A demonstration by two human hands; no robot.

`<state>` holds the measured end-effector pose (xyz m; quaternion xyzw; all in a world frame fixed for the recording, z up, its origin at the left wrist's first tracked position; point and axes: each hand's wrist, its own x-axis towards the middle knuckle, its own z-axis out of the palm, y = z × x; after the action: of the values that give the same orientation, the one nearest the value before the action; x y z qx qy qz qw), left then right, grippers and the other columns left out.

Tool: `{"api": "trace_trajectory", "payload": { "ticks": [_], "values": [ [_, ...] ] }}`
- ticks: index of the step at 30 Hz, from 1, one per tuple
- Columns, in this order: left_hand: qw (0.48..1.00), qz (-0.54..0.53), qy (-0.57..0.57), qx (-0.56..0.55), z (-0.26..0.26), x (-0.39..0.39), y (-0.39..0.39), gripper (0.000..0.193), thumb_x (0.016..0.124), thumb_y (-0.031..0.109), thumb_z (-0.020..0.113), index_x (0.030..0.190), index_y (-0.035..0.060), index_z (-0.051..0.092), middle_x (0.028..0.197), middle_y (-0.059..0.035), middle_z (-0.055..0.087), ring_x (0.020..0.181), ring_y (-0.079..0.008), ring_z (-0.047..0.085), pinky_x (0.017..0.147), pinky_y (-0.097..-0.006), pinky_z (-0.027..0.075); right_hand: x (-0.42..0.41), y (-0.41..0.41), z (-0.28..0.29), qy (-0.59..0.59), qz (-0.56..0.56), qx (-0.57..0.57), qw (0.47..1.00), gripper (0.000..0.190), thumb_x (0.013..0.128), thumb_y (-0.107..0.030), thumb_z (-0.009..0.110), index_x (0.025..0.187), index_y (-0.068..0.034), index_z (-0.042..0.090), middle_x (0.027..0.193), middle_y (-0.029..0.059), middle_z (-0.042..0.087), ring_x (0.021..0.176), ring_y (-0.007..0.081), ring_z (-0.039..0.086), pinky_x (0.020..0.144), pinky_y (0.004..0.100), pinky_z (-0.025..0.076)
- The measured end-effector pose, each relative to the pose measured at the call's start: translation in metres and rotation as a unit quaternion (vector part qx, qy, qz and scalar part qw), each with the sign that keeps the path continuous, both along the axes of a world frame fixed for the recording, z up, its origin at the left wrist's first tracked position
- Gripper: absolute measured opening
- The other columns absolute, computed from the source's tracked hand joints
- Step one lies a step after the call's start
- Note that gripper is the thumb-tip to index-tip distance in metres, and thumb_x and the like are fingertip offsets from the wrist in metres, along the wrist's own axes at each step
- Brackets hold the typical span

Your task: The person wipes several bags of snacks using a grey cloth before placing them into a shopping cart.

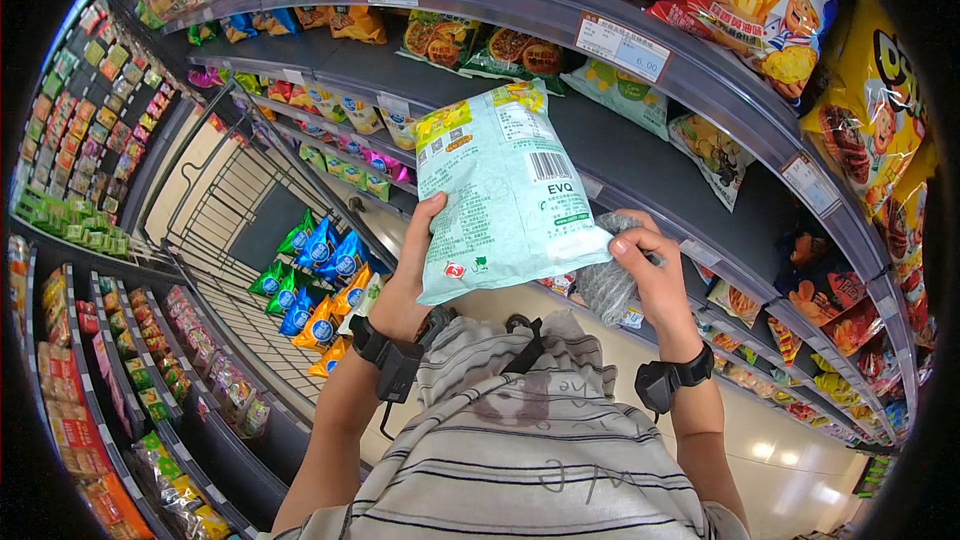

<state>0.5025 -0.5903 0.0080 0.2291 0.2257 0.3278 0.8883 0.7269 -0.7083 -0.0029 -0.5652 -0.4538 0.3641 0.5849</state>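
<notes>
A pale mint-green snack bag [487, 202] with yellow patches at its top is held up before me, its printed back with a barcode facing me. My left hand [409, 270] grips its left edge, thumb on the printed face. My right hand [651, 255] pinches the bag's lower right corner and also holds a crumpled grey cloth [607, 289]. Behind the bag, the dark shelf [600, 135] carries a similar pale green bag [622, 94] and green snack bags [439, 41] farther left.
At left stands a wire shopping cart [217, 240] with several blue, green and orange snack bags [330, 255] inside. Price tags [622, 45] line the shelf edge [517, 11] above. Large chip bags [772, 15] hang over the upper right. Another packed shelf [172, 397] runs along the lower left.
</notes>
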Motion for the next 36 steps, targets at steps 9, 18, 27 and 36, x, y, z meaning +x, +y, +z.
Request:
{"api": "trace_trajectory", "payload": {
  "ticks": [9, 18, 27, 36],
  "values": [
    [1.000, 0.014, -0.014, -0.024, -0.003, -0.003, -0.002, 0.055, 0.087, 0.031, 0.045, 0.132, 0.0044, 0.028, 0.126, -0.0153, 0.044, 0.111, -0.0257, 0.049, 0.092, -0.0394, 0.043, -0.002, 0.002, -0.003, -0.017, -0.001, -0.011, 1.000, 0.022, 0.077, -0.020, 0.066, 0.075, 0.002, 0.063, 0.097, 0.0110, 0.055, 0.099, 0.0196, 0.047, 0.086, 0.0327, 0.033],
    [0.994, 0.097, -0.025, -0.038, -0.019, -0.035, -0.003, 0.053, 0.088, 0.031, 0.044, 0.132, 0.0059, 0.030, 0.126, -0.0140, 0.044, 0.111, -0.0259, 0.050, 0.092, -0.0407, 0.043, 0.006, 0.033, -0.009, -0.037, -0.039, 0.031, 0.998, 0.017, 0.071, -0.015, 0.069, 0.073, -0.001, 0.058, 0.102, 0.0101, 0.052, 0.098, 0.0190, 0.048, 0.088, 0.0304, 0.032],
    [0.969, 0.208, -0.017, -0.129, -0.050, -0.082, -0.017, 0.053, 0.086, 0.034, 0.045, 0.129, 0.0049, 0.034, 0.122, -0.0147, 0.048, 0.106, -0.0273, 0.053, 0.090, -0.0405, 0.044, -0.075, 0.094, 0.002, -0.363, 0.133, 0.248, 0.888, 0.025, 0.059, 0.002, 0.068, 0.080, -0.005, 0.057, 0.110, 0.0142, 0.050, 0.102, 0.0291, 0.050, 0.086, 0.0386, 0.039],
    [0.936, 0.315, 0.140, -0.071, -0.071, -0.134, -0.026, 0.055, 0.079, 0.018, 0.057, 0.127, 0.0051, 0.034, 0.116, -0.0122, 0.051, 0.104, -0.0237, 0.053, 0.088, -0.0353, 0.044, -0.132, 0.126, -0.037, -0.366, 0.436, 0.221, 0.792, 0.027, 0.058, 0.002, 0.061, 0.084, -0.006, 0.059, 0.108, 0.0118, 0.050, 0.100, 0.0310, 0.048, 0.086, 0.0394, 0.038]
  ]
}}
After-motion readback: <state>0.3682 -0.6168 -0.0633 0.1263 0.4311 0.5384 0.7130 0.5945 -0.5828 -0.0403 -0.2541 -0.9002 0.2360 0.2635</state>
